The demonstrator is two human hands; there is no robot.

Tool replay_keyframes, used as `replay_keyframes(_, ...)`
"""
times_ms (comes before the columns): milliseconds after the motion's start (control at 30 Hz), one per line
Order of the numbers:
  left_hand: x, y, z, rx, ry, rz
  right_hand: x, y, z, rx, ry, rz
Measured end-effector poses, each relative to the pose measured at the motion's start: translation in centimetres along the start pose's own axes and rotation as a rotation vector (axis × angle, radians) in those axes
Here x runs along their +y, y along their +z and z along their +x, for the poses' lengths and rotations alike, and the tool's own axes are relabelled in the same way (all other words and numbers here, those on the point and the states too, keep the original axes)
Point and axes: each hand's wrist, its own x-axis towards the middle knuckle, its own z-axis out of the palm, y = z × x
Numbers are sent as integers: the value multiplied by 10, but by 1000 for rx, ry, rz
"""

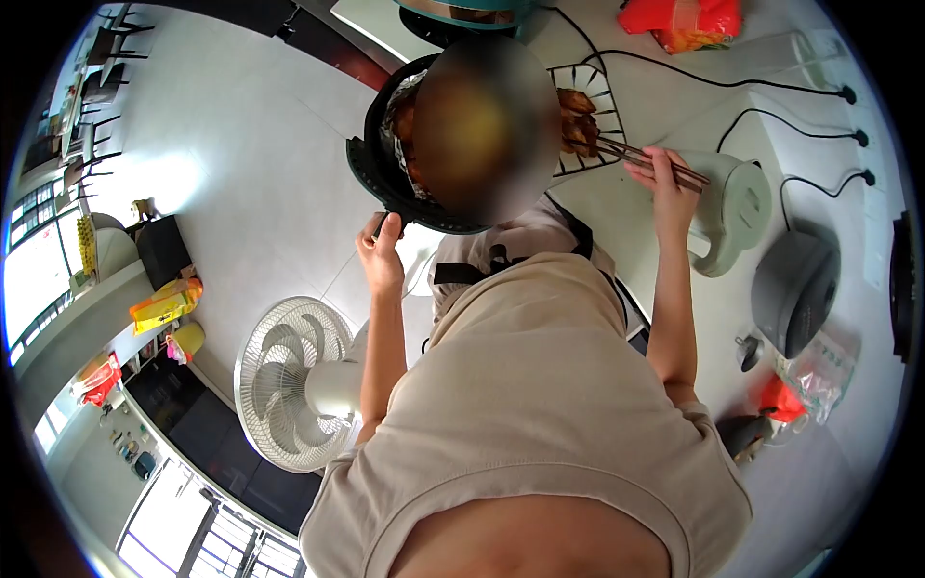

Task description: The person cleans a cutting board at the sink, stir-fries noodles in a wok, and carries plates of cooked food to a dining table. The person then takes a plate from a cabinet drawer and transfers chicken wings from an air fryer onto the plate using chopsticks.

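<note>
My left hand (380,252) is closed around the handle of a black air fryer basket (378,120), holding it at the counter's edge. Crumpled foil (390,130) lines the basket, with browned food (405,120) inside; a blurred patch hides much of it. Wooden chopsticks (641,154) are gripped in my right hand (663,178). Their tips reach the browned pieces of meat, perhaps chicken (578,116), on a black wire rack (611,108). Whether the tips pinch a piece, I cannot tell.
A pale green appliance (747,207) stands right of my right hand, near a grey rounded appliance (795,289). Black cords (713,85) run across the counter. A red food package (682,19) lies at the back. A standing fan (294,385) is by my left arm.
</note>
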Motion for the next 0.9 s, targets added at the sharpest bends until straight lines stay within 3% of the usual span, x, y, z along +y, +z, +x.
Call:
replay_keyframes(133,1,-4,1,-17,11,-4,-7,15,2,-63,-65,-132)
replay_keyframes(267,1,-7,-3,-25,2,-36,-53,14,-18,7,-303,-98)
replay_keyframes(367,3,-6,-2,-27,4,-43,-78,29,-32,-178,-201,150)
replay_keyframes(533,2,-5,1,-40,25,10,-57,100,-59,-461,118,200)
replay_keyframes(733,-2,-5,-2,-49,2,-27,-29,141,-70,-385,165,262)
replay_keyframes(900,-1,-7,-2,-34,10,-7,-28,118,-55,-322,361,414)
